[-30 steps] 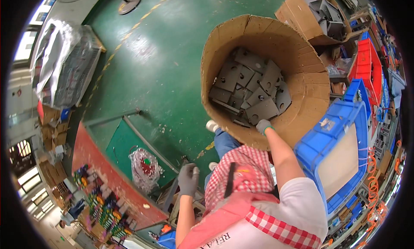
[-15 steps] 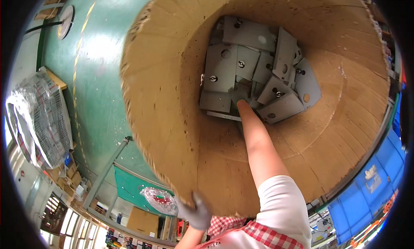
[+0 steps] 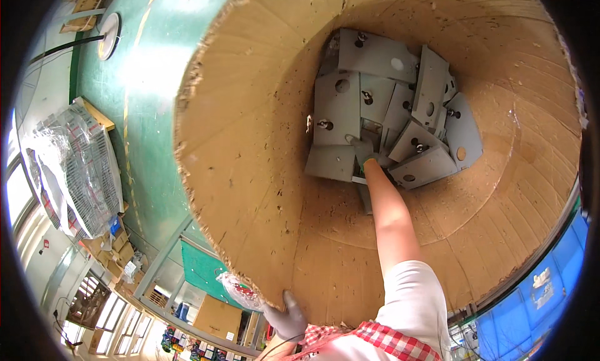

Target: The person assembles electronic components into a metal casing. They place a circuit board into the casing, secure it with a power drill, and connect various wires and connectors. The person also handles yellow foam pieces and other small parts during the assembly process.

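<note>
My right arm reaches down into a deep, round-walled cardboard box [image 3: 237, 142]. At its end my right hand [image 3: 364, 150], in a grey glove, lies among flat grey metal plates [image 3: 337, 102], near the pile's lower edge. Its thumb stretches out apart against a plate; the other fingers blend with the grey pieces and are partly hidden. Several plates carry a round hole and a small dark or silvery latch-like fitting [image 3: 324, 124]. On the near left rim of the box my gloved left hand [image 3: 287, 320] grips the cardboard, thumb on the inner side.
Left of the box runs a green floor [image 3: 153, 105] with a yellow line. A plastic-wrapped stack [image 3: 78, 167] stands farther left. Blue containers [image 3: 531, 305] stand at the right, and a metal frame [image 3: 164, 252] stands close to the box at lower left.
The view has shifted, so the box contents appear farther right and lower. My right hand, earlier hidden between plates, now shows its gloved back and thumb. My left hand stays at the rim.
</note>
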